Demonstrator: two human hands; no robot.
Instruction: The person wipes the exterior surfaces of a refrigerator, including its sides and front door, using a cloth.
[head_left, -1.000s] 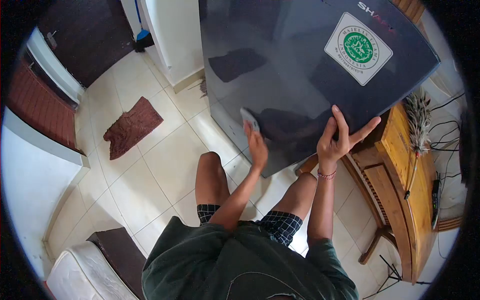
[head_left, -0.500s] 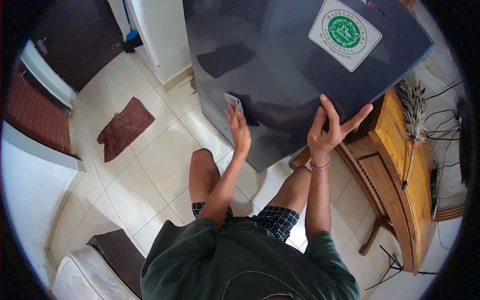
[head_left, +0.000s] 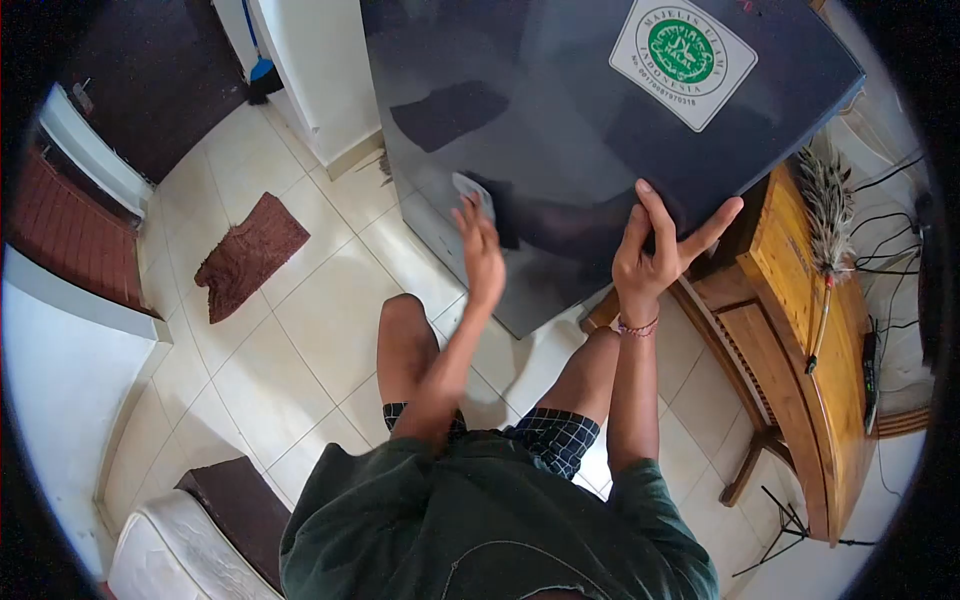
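A large dark glossy refrigerator door (head_left: 570, 130) fills the upper middle, bearing a white sticker (head_left: 684, 62) with a green round emblem. Against its lower left part, my left hand (head_left: 482, 250) presses a thin pale grey object (head_left: 472, 188), whose exact kind I cannot make out. The fingers of that hand lie over the object and are slightly blurred. My right hand (head_left: 650, 250), with a beaded bracelet at the wrist, rests on the door near its lower right edge. Its fingers are spread and nothing is in them.
On the right stands a wooden cabinet (head_left: 790, 330) with a feather duster (head_left: 828, 225) and cables beside it. A brown mat (head_left: 250, 255) lies on the tiled floor (head_left: 300, 330). A blue broom (head_left: 262, 72) leans at the upper left; a white mattress (head_left: 165, 550) is at the lower left.
The view has shifted, so the door appears farther left and up. My left hand has moved the pale object a little over the door's surface; my right hand stays on the door.
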